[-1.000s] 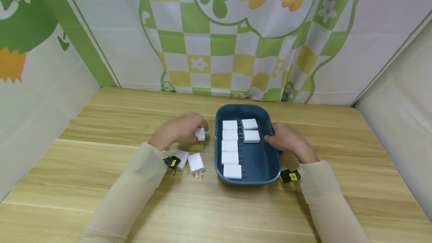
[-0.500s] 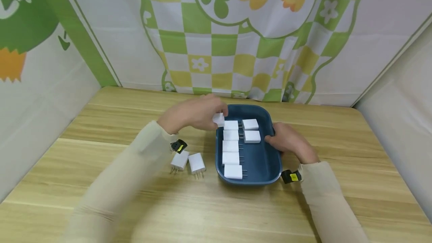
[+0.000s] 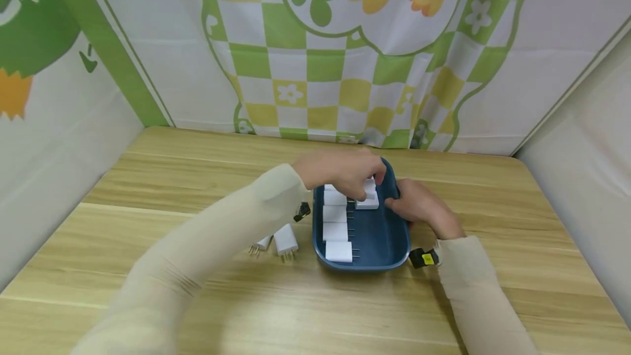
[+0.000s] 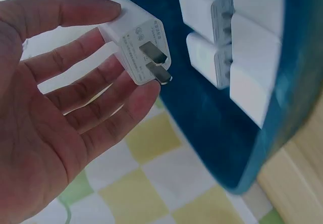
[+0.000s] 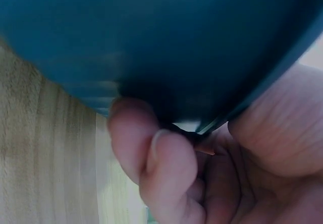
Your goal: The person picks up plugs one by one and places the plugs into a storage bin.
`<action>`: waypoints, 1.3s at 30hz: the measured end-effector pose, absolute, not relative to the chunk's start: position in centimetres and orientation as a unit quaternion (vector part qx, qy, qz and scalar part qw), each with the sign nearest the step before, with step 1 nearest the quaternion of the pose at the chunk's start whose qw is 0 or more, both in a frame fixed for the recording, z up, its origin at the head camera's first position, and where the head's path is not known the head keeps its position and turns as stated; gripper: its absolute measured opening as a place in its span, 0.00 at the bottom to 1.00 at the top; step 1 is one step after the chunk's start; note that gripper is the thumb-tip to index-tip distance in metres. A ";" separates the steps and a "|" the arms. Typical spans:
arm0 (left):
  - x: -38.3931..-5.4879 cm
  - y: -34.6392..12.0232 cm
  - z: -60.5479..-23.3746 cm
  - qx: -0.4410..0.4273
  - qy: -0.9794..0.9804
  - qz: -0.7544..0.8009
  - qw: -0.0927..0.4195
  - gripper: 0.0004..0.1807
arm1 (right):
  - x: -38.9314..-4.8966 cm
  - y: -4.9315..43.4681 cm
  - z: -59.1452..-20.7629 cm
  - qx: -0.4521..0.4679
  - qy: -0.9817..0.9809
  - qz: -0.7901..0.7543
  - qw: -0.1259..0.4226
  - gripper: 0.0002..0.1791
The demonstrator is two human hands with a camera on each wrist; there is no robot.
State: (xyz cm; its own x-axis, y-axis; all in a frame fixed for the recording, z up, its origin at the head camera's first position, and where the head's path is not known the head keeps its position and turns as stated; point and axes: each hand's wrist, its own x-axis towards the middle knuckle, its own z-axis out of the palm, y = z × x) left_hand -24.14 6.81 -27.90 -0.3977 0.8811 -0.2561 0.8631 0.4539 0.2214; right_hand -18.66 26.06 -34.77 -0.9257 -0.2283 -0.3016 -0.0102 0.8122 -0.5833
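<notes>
My left hand (image 3: pixel 345 170) is over the far part of a dark blue plastic bin (image 3: pixel 382 240). Its thumb and fingers pinch a white charger plug (image 4: pixel 133 37), whose two metal prongs show in the left wrist view. Below it in the bin, white chargers (image 3: pixel 337 232) form a column along the left wall, prongs to the right. Two more chargers (image 4: pixel 204 12) lie in a second column, partly hidden by the hand in the head view. My right hand (image 3: pixel 419 204) grips the bin's right rim, thumb inside and fingers curled against the outer wall (image 5: pixel 151 47).
Two chargers lie on the wooden table (image 3: pixel 162 190) left of the bin: one charger (image 3: pixel 286 239) in full sight, another charger (image 3: pixel 263 243) partly behind the left sleeve. A checkered curtain (image 3: pixel 315 81) hangs behind the table, with pale walls at both sides.
My left hand has carried the charger from the table at the left, up over the bin's left rim, to above the second column. The right hand and bin stay put.
</notes>
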 end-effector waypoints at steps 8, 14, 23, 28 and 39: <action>-23.8 8.9 -28.4 0.500 0.842 0.005 0.204 0.15 | -18.7 26.1 -34.8 -0.078 0.933 -0.303 0.178 0.10; -23.7 10.1 -28.8 0.490 0.841 -0.006 0.230 0.06 | -18.7 26.2 -34.7 -0.079 0.934 -0.300 0.176 0.12; -23.6 10.3 -29.5 0.481 0.838 -0.003 0.257 0.14 | -18.6 26.3 -34.7 -0.081 0.932 -0.305 0.176 0.15; -23.7 10.1 -29.8 0.479 0.839 -0.006 0.256 0.12 | -18.5 26.3 -34.5 -0.078 0.927 -0.318 0.184 0.12; -23.7 9.9 -29.9 0.480 0.838 -0.022 0.259 0.17 | -17.9 27.3 -32.7 -0.088 0.908 -0.354 0.207 0.13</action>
